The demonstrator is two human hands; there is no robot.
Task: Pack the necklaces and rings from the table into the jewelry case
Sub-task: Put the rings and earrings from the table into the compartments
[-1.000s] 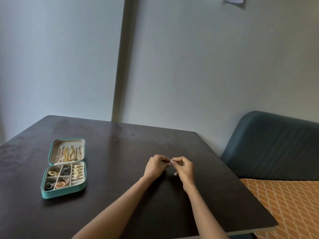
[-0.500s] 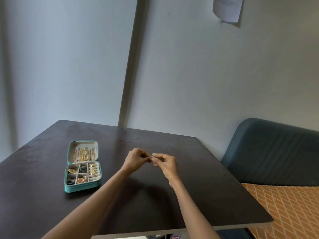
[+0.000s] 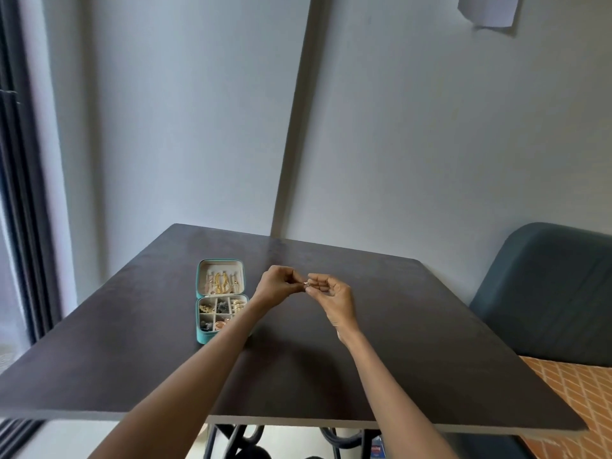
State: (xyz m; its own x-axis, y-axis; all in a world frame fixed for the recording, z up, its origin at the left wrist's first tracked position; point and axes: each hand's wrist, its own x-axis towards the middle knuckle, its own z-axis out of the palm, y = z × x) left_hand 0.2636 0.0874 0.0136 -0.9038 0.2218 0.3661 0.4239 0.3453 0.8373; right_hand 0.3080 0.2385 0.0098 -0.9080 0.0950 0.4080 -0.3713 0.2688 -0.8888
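A teal jewelry case (image 3: 221,265) lies open on the dark table (image 3: 414,326), left of my hands. Gold necklaces hang in its upright lid; its divided tray holds gold, dark and copper pieces. My left forearm covers the tray's near right corner. Above the table's middle, my left hand (image 3: 276,284) and my right hand (image 3: 331,298) meet fingertip to fingertip. Both pinch one small shiny piece of jewelry (image 3: 306,284), too small to tell whether ring or clasp.
A dark blue padded seat back (image 3: 549,286) stands right of the table, with an orange patterned cushion (image 3: 576,389) below it. A grey wall rises behind the table, a paper (image 3: 486,9) pinned high on it. A dark window frame (image 3: 20,193) runs down the left edge.
My view has swung left, so the case and table now sit nearer the middle. My hands stay together on the small piece, now close beside the case.
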